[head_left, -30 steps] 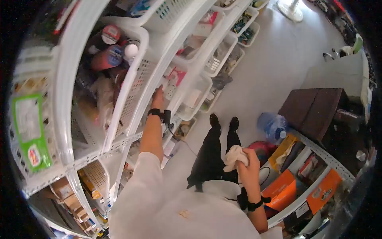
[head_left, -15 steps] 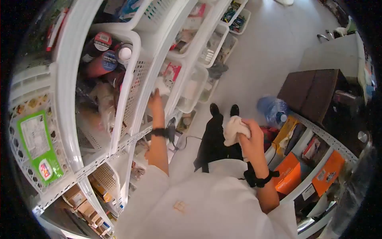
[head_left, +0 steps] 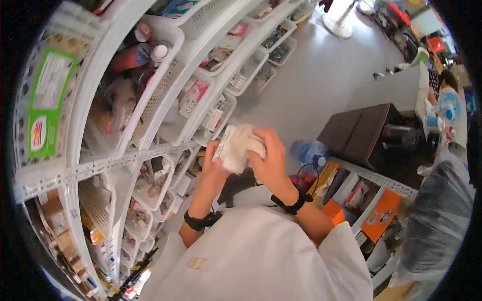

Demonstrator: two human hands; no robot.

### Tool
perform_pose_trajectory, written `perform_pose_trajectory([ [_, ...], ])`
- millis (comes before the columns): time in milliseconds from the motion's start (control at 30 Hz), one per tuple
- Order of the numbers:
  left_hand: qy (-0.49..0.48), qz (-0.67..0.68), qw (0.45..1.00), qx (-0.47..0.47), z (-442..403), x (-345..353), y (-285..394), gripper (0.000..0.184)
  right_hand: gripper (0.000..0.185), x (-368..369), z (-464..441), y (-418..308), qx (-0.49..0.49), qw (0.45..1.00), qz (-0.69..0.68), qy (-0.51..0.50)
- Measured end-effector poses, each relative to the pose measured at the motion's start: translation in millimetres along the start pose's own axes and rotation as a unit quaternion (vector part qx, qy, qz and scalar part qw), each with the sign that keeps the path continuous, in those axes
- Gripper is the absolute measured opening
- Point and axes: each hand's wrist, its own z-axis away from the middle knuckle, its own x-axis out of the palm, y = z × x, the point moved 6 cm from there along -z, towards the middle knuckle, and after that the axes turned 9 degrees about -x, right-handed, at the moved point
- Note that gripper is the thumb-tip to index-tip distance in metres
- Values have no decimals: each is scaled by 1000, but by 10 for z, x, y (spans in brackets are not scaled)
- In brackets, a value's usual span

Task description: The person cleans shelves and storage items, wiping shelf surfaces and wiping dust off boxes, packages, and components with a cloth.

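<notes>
Both hands are together in front of the white shirt. My left hand (head_left: 213, 163) is closed on a small white box-like item (head_left: 224, 145), slightly blurred. The fingers of my right hand (head_left: 270, 156) wrap round a crumpled off-white cloth (head_left: 247, 142), which presses against the white item. Where cloth and item meet is partly hidden. A black band circles each wrist. Left of the hands, a shelf basket (head_left: 232, 103) holds small packages.
White shelves (head_left: 125, 163) with baskets of bottles and packets line the left. At right stand a blue water bottle (head_left: 310, 153), a dark brown box (head_left: 351, 131) and an orange box (head_left: 381, 215). Another person (head_left: 442, 83) is at the far right, behind a desk.
My left hand has come back from the shelf basket with a white item. My right hand has moved up and left with the cloth, which now touches it. The view has shifted.
</notes>
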Motion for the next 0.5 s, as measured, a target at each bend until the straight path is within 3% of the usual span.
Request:
perform_pose_trajectory([
  [33, -29, 107, 994, -18, 18, 175, 37, 51, 45, -4, -8, -84, -20, 1000, 4, 1],
  [133, 4, 85, 996, 9, 82, 422, 216, 60, 46, 105, 96, -439, -108, 988, 83, -68],
  [267, -13, -110, 984, 140, 247, 487, 431, 66, 47, 170, 283, -819, -201, 975, 40, -85],
  [367, 35, -264, 942, 204, 472, 408, 340, 68, 49, -80, 83, -707, -208, 976, 59, 20],
  [467, 43, -333, 906, 256, 696, 780, 363, 67, 44, -131, 66, -693, -67, 997, 30, -3],
  [500, 46, -341, 896, 280, 712, 798, 372, 66, 43, -83, 157, -735, -77, 997, 13, -18],
])
